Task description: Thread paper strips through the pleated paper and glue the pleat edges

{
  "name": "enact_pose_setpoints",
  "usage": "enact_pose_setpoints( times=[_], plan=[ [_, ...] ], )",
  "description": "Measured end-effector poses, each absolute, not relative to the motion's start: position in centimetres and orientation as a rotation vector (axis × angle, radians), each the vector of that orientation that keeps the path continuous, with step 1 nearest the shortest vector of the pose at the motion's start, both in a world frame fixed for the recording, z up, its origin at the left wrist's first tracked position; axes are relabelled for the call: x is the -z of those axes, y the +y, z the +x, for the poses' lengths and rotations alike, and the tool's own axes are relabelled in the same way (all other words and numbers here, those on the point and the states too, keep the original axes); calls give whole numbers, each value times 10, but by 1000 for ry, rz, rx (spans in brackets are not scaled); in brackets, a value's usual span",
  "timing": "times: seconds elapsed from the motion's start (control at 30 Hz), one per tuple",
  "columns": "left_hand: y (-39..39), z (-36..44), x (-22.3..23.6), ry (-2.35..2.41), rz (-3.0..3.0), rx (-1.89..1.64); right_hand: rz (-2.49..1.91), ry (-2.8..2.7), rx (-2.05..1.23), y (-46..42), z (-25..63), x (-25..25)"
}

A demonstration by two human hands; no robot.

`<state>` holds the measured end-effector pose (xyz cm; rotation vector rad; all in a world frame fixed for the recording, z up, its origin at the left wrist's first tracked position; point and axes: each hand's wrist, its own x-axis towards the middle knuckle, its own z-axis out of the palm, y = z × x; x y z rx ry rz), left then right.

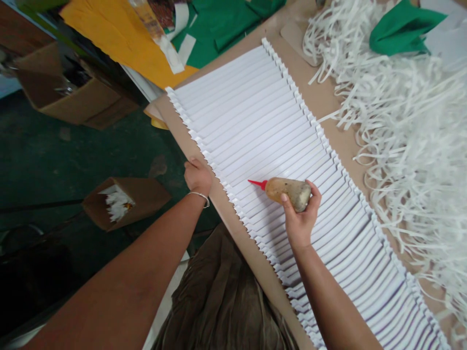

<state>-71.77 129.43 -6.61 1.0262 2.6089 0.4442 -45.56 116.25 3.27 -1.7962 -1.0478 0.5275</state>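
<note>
A glue bottle (285, 188) with a red pointed nozzle lies across the fingers of my right hand (301, 218), its tip pointing left over the white strips. Below it spreads a long overlapping row of white folded strips (237, 112), with notched ends along both sides. The row fans from the table's far end toward me. My left hand (197, 176) rests at the table's near-left edge, its fingers curled around the edge, partly hidden. A thin bracelet circles that wrist.
A big tangled heap of thin white strips (419, 160) covers the table's right side, with green fabric (404, 26) on it. Yellow fabric (120, 39) and green sheets lie at the far end. Cardboard boxes (120, 201) stand on the floor at left.
</note>
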Motion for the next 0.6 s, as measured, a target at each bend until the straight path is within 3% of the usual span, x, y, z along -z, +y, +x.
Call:
enact_pose_setpoints(
  times=[0.23,0.43,0.6],
  plan=[
    [1294,-720,69,2598,1002,-454,-1736,-1183,-556,1148,-478,-26],
    [1293,-721,67,2560,1001,-455,-1437,-1271,-487,1148,-461,-33],
    [1289,-719,61,2492,952,-521,-1538,-714,-283,1162,-432,-56]
  ],
)
